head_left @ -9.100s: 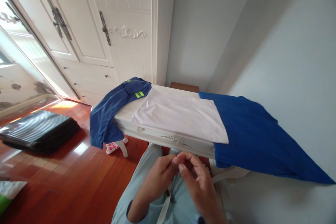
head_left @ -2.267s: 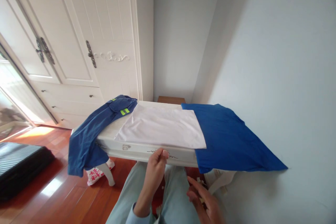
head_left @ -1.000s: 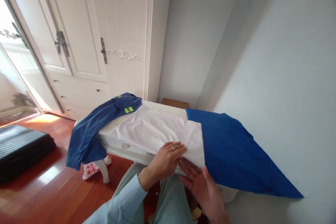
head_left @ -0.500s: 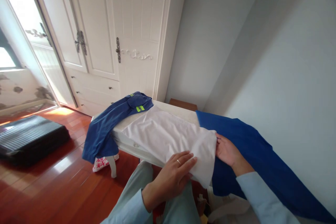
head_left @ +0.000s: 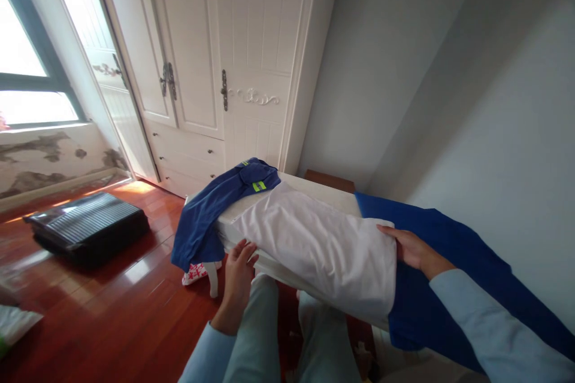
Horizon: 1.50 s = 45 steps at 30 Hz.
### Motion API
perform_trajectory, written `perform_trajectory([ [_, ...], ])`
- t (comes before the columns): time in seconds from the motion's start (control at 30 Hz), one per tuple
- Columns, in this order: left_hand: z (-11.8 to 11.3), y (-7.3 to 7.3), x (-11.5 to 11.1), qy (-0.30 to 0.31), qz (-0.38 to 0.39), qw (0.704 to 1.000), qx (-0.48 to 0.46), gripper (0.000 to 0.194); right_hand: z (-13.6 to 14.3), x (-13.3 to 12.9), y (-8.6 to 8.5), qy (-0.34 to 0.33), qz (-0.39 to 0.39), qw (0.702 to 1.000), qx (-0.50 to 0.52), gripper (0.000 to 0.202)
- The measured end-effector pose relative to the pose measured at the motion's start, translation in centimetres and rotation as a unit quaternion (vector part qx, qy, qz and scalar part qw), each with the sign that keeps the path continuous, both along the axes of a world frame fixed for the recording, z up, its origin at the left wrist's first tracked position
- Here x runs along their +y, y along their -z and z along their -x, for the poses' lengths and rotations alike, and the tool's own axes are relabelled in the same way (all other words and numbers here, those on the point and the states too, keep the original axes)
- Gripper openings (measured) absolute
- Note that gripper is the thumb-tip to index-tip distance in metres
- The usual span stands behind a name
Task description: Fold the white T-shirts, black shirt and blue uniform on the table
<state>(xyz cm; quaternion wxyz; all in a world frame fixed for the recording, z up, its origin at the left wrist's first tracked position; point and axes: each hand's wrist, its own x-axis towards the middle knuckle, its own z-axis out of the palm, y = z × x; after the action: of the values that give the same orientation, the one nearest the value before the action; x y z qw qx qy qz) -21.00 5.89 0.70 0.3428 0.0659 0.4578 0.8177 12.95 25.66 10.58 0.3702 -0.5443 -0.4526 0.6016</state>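
A white cloth garment [head_left: 309, 233], partly folded and wrinkled, lies along a narrow white table [head_left: 314, 190]. My right hand [head_left: 415, 249] grips its far right corner, thumb on top and fingers underneath. At the near left edge of the garment is my left hand [head_left: 240, 278], its fingers bent and slightly apart; no cloth is visibly pinched between them. A dark blue jacket [head_left: 202, 212] with yellow-green reflective patches hangs over the table's left end. Plain blue fabric [head_left: 422, 221] spreads over the right end, partly beneath the white garment and my right forearm.
Behind the table stand a white wardrobe [head_left: 260, 42] and a grey wall [head_left: 404, 42]. A black ribbed suitcase [head_left: 90, 227] lies on the glossy red-brown floor [head_left: 135, 317] at left. Under the table's left end is a red-and-white bag [head_left: 194, 274].
My left hand has lifted off the garment's near right part and moved left to its near left edge. My right hand stays at the right corner. The view has swung left.
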Motion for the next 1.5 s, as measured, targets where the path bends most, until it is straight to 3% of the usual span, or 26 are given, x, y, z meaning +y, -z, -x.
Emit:
perform_trajectory([
  [0.1,1.5,-1.9,0.5,0.029,-0.009,0.998,-0.047,0.032,0.0,-0.7,0.1,-0.015,0.074,0.996,-0.051,0.023],
  [0.17,1.9,-2.4,0.7,0.031,0.026,0.999,-0.029,0.038,0.0,-0.8,0.1,-0.019,0.038,0.994,-0.103,0.027],
  [0.23,2.2,-2.4,0.7,0.033,0.055,0.998,0.018,0.045,0.3,-0.7,0.0,-0.014,-0.047,0.982,-0.183,0.024],
  [0.3,2.2,-2.5,0.8,0.031,0.059,0.996,0.062,0.051,0.6,-0.5,-0.4,-0.011,-0.159,0.948,-0.274,0.019],
  [0.4,1.7,-2.9,1.1,0.023,0.029,0.995,0.089,0.060,1.0,-0.8,-1.5,-0.027,-0.300,0.864,-0.404,0.018],
  [0.5,1.1,-3.2,1.3,0.044,0.038,0.994,0.093,0.066,1.0,-2.6,-3.0,-0.056,-0.369,0.797,-0.475,0.025],
  [0.57,1.0,-3.1,1.5,0.040,0.082,0.989,0.115,0.068,0.6,-4.3,-4.2,-0.063,-0.392,0.776,-0.491,0.027],
  [0.67,1.7,-2.8,1.7,0.021,0.138,0.971,0.193,0.067,-0.4,-6.6,-5.9,-0.060,-0.395,0.774,-0.491,0.028],
  [0.73,2.3,-2.9,1.9,0.033,0.161,0.950,0.267,0.056,-1.4,-7.7,-6.9,-0.053,-0.390,0.781,-0.485,0.028],
  [0.87,1.8,-4.5,2.1,0.032,0.206,0.872,0.443,0.034,-3.5,-9.3,-8.3,-0.038,-0.406,0.785,-0.466,0.032],
  [0.93,0.8,-5.3,2.2,0.008,0.195,0.858,0.476,0.030,-4.6,-10.1,-8.9,-0.033,-0.403,0.783,-0.473,0.038],
  [1.0,-0.5,-5.9,2.3,0.018,0.158,0.889,0.429,0.026,-5.6,-11.0,-9.5,-0.014,-0.378,0.782,-0.495,0.044],
  [1.07,-1.8,-6.3,2.6,0.080,0.094,0.947,0.298,0.024,-6.5,-12.0,-10.2,0.020,-0.345,0.784,-0.516,0.050],
  [1.13,-3.0,-6.5,3.0,0.137,0.025,0.980,0.142,0.024,-7.4,-12.9,-10.9,0.055,-0.314,0.787,-0.528,0.055],
  [1.2,-4.2,-7.0,3.6,0.142,-0.022,0.989,0.036,0.028,-8.3,-13.8,-11.6,0.085,-0.286,0.793,-0.531,0.059],
  [1.27,-5.4,-7.9,4.3,0.121,-0.041,0.992,-0.006,0.029,-9.2,-14.8,-12.3,0.116,-0.259,0.799,-0.530,0.060],
  [1.37,-7.3,-9.7,5.6,0.117,-0.060,0.991,-0.017,0.027,-10.4,-16.5,-13.0,0.168,-0.222,0.808,-0.519,0.061],
  [1.5,-10.2,-12.7,7.3,0.166,-0.100,0.981,0.026,0.025,-11.7,-18.7,-13.1,0.240,-0.181,0.824,-0.481,0.061],
])
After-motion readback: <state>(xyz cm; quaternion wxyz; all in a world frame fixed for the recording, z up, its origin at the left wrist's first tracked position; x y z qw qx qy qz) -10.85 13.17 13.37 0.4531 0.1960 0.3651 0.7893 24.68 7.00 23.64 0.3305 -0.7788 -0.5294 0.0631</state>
